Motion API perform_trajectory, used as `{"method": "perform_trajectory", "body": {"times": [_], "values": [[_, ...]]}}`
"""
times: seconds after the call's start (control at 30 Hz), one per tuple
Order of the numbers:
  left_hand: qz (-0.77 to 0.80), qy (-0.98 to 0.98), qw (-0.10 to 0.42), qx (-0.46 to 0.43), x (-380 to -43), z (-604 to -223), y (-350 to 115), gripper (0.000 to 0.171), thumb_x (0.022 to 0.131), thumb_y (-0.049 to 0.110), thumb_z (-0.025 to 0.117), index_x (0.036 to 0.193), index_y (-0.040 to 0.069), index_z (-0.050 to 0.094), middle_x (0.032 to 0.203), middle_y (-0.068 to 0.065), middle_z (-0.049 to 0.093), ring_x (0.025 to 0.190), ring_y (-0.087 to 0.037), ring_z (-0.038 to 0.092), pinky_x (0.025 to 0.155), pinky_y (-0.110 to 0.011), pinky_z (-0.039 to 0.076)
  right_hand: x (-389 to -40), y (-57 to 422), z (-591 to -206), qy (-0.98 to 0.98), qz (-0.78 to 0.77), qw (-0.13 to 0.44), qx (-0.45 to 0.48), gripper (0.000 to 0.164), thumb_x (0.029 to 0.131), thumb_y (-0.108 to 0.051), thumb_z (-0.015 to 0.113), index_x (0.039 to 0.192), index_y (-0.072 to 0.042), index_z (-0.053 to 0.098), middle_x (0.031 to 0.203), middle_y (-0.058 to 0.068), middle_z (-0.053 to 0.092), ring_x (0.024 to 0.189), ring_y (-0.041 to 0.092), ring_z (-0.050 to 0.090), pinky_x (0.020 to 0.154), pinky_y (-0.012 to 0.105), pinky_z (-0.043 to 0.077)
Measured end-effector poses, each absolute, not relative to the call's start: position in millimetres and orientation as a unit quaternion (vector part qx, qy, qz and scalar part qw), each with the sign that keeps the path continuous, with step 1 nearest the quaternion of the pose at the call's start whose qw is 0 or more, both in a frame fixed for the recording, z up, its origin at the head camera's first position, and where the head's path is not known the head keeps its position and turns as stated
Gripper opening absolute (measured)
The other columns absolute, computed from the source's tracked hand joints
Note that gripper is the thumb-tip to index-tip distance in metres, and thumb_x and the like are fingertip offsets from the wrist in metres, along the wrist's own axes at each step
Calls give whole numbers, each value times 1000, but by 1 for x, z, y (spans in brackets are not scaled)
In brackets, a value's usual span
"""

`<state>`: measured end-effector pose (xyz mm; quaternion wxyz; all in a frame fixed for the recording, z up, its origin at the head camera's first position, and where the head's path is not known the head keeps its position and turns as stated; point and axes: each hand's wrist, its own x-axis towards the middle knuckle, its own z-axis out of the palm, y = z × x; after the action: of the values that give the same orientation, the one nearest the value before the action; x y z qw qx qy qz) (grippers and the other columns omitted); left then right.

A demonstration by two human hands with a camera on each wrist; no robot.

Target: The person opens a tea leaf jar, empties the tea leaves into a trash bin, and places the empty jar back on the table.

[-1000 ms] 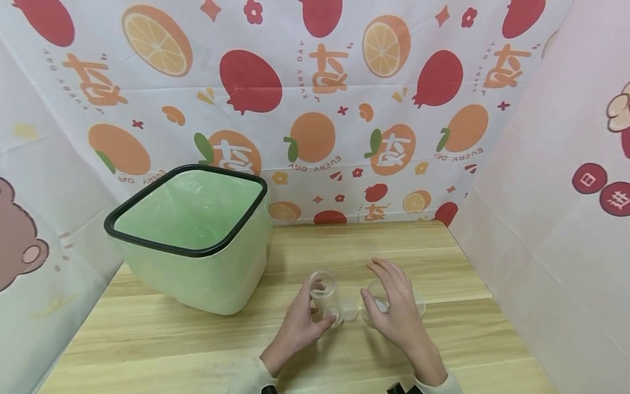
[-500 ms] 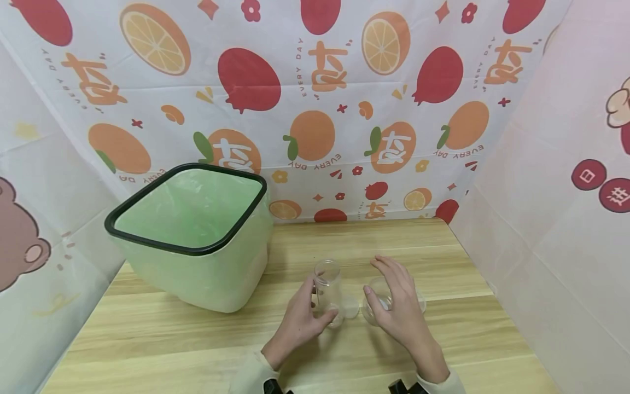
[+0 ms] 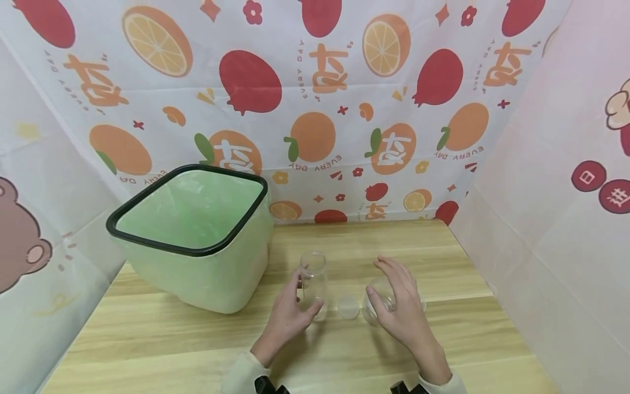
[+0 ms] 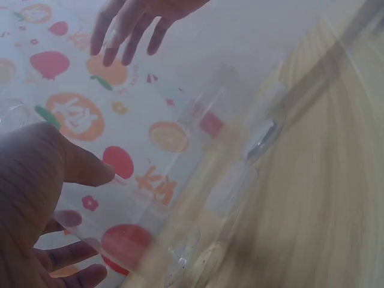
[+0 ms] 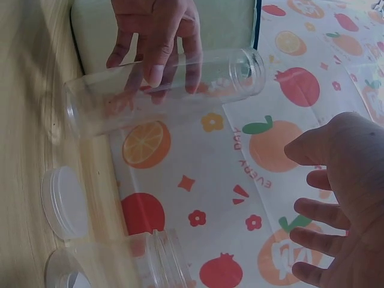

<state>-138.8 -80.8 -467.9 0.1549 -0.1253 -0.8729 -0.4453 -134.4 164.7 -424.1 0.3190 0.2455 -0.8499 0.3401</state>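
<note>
My left hand holds a tall clear plastic jar upright, thumb on the near side and fingers round the far side. The jar's mouth faces up, with no lid on it, and its base is right at the tabletop. A white round lid lies between my two hands. My right hand has relaxed, spread fingers and hovers by a shorter clear jar with a threaded, uncovered mouth. In the right wrist view these fingers stand apart from that jar. From the head view, the hand partly hides it.
A large pale green bin with a black rim stands on the left of the wooden table. Behind the table hangs a fruit-print sheet. Pale sheets line both sides. A clear rounded edge shows just right of my right hand.
My left hand has shifted the tall jar slightly right, then left away from the white lid, and the jar stands straighter. My right hand has barely moved.
</note>
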Motion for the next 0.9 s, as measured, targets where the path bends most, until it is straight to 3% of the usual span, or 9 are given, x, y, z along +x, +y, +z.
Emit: {"method": "perform_trajectory", "body": {"times": [0.27, 0.5, 0.73, 0.9], "values": [[-444, -876, 143, -120, -138, -476, -86, 81, 69, 17, 76, 136, 24, 33, 115, 5, 56, 100, -22, 56, 71, -31, 49, -135, 162, -426, -848, 346, 316, 246, 53, 76, -17, 67, 126, -11, 50, 131, 6, 50, 121, 28, 43, 100, 43, 31], [-467, -870, 117, -109, -140, -478, -88, 84, 70, 15, 75, 138, 29, 27, 123, 3, 52, 105, -23, 53, 79, -39, 50, -135, 161, -427, -850, 347, 311, 245, 53, 77, -19, 67, 127, -11, 49, 132, 6, 49, 122, 26, 43, 101, 44, 32], [-464, -873, 110, -105, -139, -481, -91, 84, 70, 17, 76, 138, 24, 28, 121, 2, 53, 106, -23, 53, 80, -33, 48, -134, 159, -429, -853, 350, 300, 243, 56, 78, -19, 66, 130, -16, 46, 133, 5, 49, 123, 25, 42, 100, 47, 32], [-467, -869, 108, -120, -138, -477, -95, 88, 66, 5, 76, 139, 19, 29, 124, -2, 51, 111, -25, 51, 89, -43, 46, -136, 158, -429, -853, 353, 299, 244, 54, 78, -20, 66, 129, -14, 47, 133, 5, 48, 123, 25, 42, 100, 48, 32]]}}
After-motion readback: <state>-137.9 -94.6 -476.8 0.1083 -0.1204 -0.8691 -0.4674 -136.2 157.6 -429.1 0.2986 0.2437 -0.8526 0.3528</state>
